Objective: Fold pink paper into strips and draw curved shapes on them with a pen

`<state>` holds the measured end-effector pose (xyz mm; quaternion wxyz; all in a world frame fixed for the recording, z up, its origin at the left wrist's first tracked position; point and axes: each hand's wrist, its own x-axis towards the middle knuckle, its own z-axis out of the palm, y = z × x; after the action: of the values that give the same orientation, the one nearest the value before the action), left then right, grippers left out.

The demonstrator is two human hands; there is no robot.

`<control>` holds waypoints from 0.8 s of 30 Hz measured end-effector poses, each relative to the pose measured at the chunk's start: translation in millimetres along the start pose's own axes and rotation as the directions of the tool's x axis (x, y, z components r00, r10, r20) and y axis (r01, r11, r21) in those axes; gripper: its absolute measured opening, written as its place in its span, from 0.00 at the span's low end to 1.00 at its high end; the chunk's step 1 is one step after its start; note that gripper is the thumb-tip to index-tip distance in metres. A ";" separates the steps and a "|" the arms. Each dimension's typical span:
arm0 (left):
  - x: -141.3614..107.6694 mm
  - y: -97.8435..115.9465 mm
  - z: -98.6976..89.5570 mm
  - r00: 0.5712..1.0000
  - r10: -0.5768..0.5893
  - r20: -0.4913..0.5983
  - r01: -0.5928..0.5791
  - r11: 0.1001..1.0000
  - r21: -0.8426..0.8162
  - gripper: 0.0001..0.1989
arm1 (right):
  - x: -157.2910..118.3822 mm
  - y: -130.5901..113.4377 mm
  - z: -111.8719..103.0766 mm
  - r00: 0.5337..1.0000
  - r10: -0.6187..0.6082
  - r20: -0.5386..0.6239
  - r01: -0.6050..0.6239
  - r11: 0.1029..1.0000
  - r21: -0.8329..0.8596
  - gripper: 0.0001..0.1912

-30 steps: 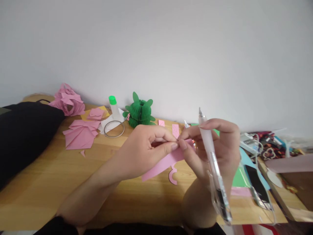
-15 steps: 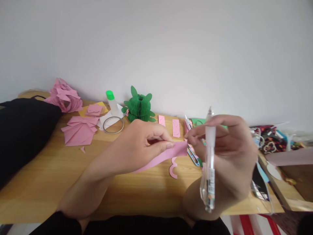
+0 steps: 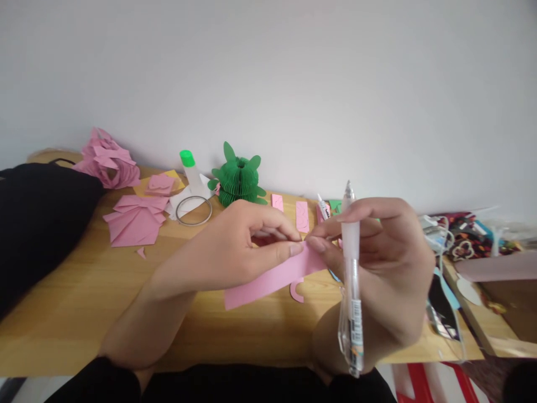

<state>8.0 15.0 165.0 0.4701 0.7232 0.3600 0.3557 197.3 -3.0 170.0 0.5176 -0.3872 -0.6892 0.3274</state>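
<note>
A pink paper strip (image 3: 268, 277) is held above the table, its long end slanting down to the left. My left hand (image 3: 239, 246) pinches its upper edge between thumb and fingers. Close beside it, the thumb and forefinger of my right hand (image 3: 386, 263) grip the strip's right end. That same hand also carries a clear-barrelled pen (image 3: 352, 280), tip up, tucked against the fingers. Below the strip a curved pink paper cutout (image 3: 297, 292) lies on the table, partly covered by the strip.
On the wooden table (image 3: 75, 324) stand a green honeycomb paper ball (image 3: 239, 182) and a green-capped glue stick (image 3: 191, 168). Near them are a ring (image 3: 193, 223), folded pink paper (image 3: 136, 224) and small pink cards (image 3: 302, 216). A black bag (image 3: 42, 224) sits at left, clutter (image 3: 465, 240) at right.
My right hand has moved left and now pinches the strip's right end, next to my left hand. The strip's free left end shows more. The pen moved along with the right hand.
</note>
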 end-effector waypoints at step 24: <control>-16.0 6.3 -14.4 0.999 -0.022 0.024 0.019 0.994 0.108 0.08 | -3.2 -9.6 -19.0 0.999 0.043 -0.011 -0.043 0.997 0.065 0.17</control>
<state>-10.9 5.5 172.4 0.4386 0.7482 0.3798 0.3218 214.4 -9.5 181.5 0.5268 -0.3871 -0.6666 0.3581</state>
